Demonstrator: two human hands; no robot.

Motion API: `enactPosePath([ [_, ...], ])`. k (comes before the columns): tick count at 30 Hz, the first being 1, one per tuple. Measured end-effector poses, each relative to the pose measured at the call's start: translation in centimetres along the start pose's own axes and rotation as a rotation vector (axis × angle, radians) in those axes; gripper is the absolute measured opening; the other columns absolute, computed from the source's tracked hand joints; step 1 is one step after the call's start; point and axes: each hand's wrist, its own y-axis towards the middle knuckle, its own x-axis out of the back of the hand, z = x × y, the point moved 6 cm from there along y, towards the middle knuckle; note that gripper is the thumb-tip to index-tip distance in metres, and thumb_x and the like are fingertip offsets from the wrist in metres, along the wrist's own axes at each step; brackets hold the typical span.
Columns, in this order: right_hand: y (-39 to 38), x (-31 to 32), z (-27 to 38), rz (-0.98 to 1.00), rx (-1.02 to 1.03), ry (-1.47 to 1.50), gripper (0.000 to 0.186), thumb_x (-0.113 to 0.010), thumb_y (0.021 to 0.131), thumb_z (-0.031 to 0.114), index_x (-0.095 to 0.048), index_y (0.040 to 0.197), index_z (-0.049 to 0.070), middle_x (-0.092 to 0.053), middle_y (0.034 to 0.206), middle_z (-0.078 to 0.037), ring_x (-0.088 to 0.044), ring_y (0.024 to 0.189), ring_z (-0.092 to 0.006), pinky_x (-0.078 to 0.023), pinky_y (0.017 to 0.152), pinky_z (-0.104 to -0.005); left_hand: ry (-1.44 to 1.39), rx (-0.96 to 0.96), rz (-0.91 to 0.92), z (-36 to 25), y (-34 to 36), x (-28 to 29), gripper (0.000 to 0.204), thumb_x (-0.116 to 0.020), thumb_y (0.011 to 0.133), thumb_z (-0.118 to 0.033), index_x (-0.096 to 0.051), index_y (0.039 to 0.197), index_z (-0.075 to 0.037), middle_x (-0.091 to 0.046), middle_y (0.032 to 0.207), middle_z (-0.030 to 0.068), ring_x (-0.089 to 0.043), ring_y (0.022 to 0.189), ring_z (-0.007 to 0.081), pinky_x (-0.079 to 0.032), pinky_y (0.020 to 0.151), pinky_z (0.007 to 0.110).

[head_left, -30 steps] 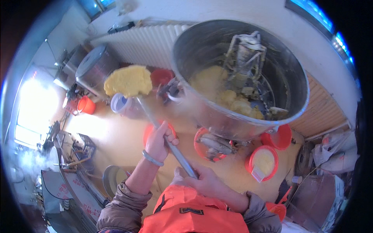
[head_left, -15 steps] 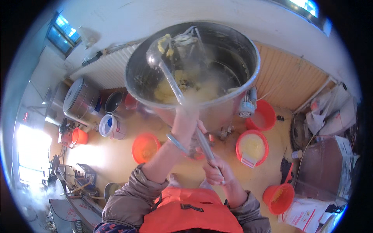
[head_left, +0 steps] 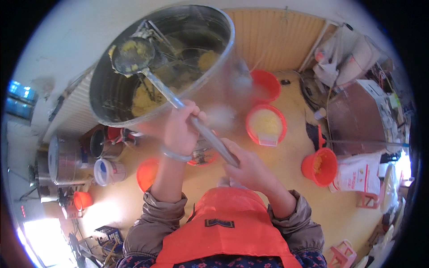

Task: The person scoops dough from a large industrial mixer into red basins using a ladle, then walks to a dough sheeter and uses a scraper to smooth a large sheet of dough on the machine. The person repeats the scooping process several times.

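Both my hands grip the long metal handle of a ladle (head_left: 134,56). My left hand (head_left: 181,127) is wrapped round the handle about midway, a bracelet on its wrist. Lower down, my right hand (head_left: 248,164) is closed round the handle's end. The ladle's bowl, with yellow dough-like bits stuck to it, is over the large metal mixing vat (head_left: 230,49). Inside the vat, clumps of yellow mass (head_left: 145,100) lie around a metal stirring frame (head_left: 158,33), partly hidden by the ladle.
To the vat's right stand a red basin (head_left: 268,87) and another red basin (head_left: 286,129) with pale yellow contents and a white slotted scoop. An orange-red dipper (head_left: 319,167), white sack (head_left: 357,172) and pink stool (head_left: 342,254) are farther right. A white bucket (head_left: 109,172) stands at left.
The view has shifted, with the vat now farther left and higher. The ladle's bowl has turned, showing its dark inside. Both hands still hold the handle.
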Motion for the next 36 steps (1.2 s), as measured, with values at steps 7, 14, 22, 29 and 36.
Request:
enactPosePath([
  [7, -4.6, 2.3, -3.8, -0.304, 0.048, 0.117, 0.056, -0.060, 0.080, 0.007, -0.040, 0.132, 0.005, -0.055, 0.084, -0.002, -0.055, 0.065, -0.0119, -0.045, 0.061, -0.0270, 0.238, 0.034, 0.192, 5.2, 0.0, -6.8, 0.004, -0.046, 0.089, -0.008, -0.043, 0.092, -0.006, -0.048, 0.072, 0.0042, -0.055, 0.066, 0.0168, -0.048, 0.065, 0.031],
  [14, -13.4, 10.4, -13.3, -0.441, -0.461, 0.326, 0.057, -0.056, 0.081, 0.005, -0.037, 0.135, 0.006, -0.047, 0.073, 0.001, -0.045, 0.050, -0.0055, -0.038, 0.045, -0.0198, 0.190, 0.375, 0.287, 22.6, 2.7, -13.3, 0.011, -0.049, 0.090, -0.014, -0.040, 0.093, -0.007, -0.050, 0.072, 0.0065, -0.056, 0.061, 0.0164, -0.052, 0.063, 0.033],
  [22, -13.6, 22.8, -33.8, -0.219, -0.929, 0.710, 0.045, -0.054, 0.084, 0.011, -0.042, 0.127, 0.004, -0.046, 0.058, 0.001, -0.043, 0.039, -0.0081, -0.034, 0.033, -0.0236, 0.182, 0.842, -0.302, 53.0, 12.6, -5.1, 0.010, -0.052, 0.088, -0.012, -0.044, 0.086, -0.005, -0.047, 0.062, 0.0056, -0.054, 0.051, 0.0198, -0.053, 0.048, 0.039],
  [29, -9.4, 28.7, -50.3, 0.013, -1.165, 1.260, 0.016, -0.052, 0.088, 0.020, -0.052, 0.101, 0.010, -0.047, 0.056, 0.001, -0.039, 0.037, -0.0077, -0.033, 0.034, -0.0240, 0.192, 0.806, -0.730, 66.4, 18.0, 0.9, 0.012, -0.049, 0.088, -0.014, -0.049, 0.081, -0.005, -0.050, 0.060, 0.0079, -0.054, 0.050, 0.0224, -0.049, 0.046, 0.039],
  [36, -2.3, 33.9, -57.8, 0.169, -1.255, 1.614, 0.022, -0.047, 0.092, 0.025, -0.054, 0.106, 0.009, -0.046, 0.056, 0.002, -0.038, 0.038, -0.0068, -0.032, 0.034, -0.0232, 0.174, 0.752, -0.855, 71.0, 24.7, 1.8, 0.012, -0.047, 0.088, -0.013, -0.050, 0.079, -0.005, -0.051, 0.060, 0.0089, -0.054, 0.050, 0.0228, -0.047, 0.046, 0.039],
])
